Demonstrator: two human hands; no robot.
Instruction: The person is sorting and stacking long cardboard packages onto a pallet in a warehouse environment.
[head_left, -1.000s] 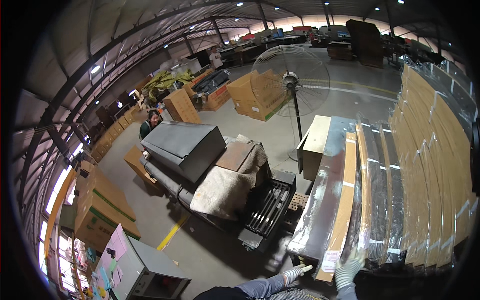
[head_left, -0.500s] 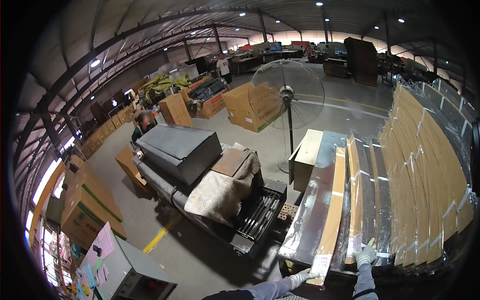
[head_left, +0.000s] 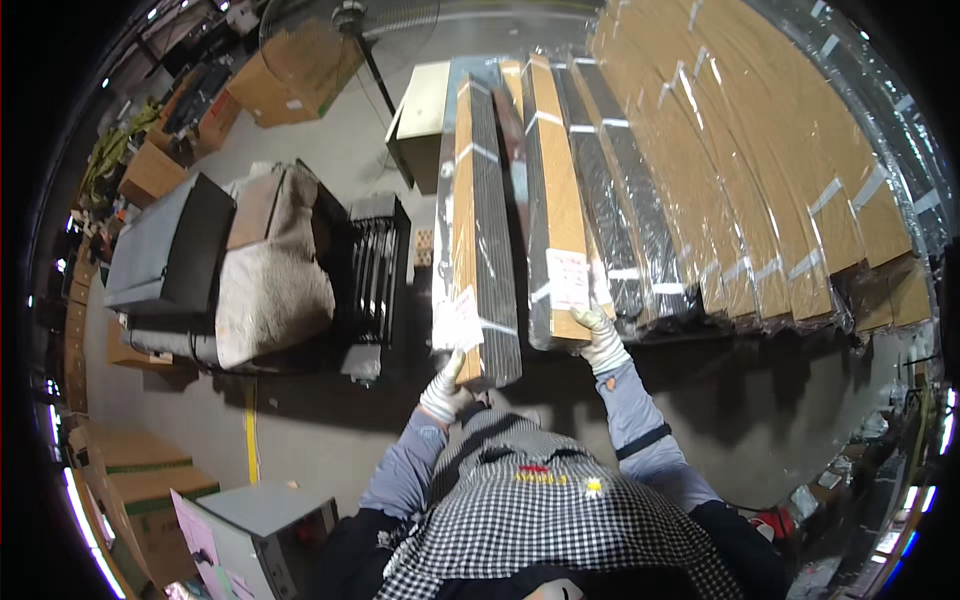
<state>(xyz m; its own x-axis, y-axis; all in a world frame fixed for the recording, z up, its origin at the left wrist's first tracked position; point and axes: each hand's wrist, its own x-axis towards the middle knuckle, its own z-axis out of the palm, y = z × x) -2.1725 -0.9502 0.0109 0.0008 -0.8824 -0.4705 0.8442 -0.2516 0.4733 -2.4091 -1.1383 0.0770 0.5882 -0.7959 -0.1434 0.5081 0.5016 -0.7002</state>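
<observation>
My left hand (head_left: 446,390), in a pale work glove, is closed on the near end of a long bundle (head_left: 488,220). The bundle is plastic-wrapped, with a brown board on its left face, dark strips on its right, and white tape bands. A white label sits near that end, which overhangs the table edge. My right hand (head_left: 605,346), gloved too, grips the near right corner of a second wrapped bundle (head_left: 553,190), beside its white label. A gap separates the two bundles. The fingers beneath both ends are hidden.
More wrapped bundles (head_left: 640,200) and a leaning row of large brown boards (head_left: 740,150) fill the right. A machine draped with grey cloth (head_left: 270,270) stands left. Beyond the table are a pedestal fan (head_left: 350,20) and a carton (head_left: 290,75); a grey cabinet (head_left: 265,520) is lower left.
The view has tipped down toward the table. The left bundle has turned, showing its dark strips, and stands apart from the second one. My right hand has moved to the second bundle's near end.
</observation>
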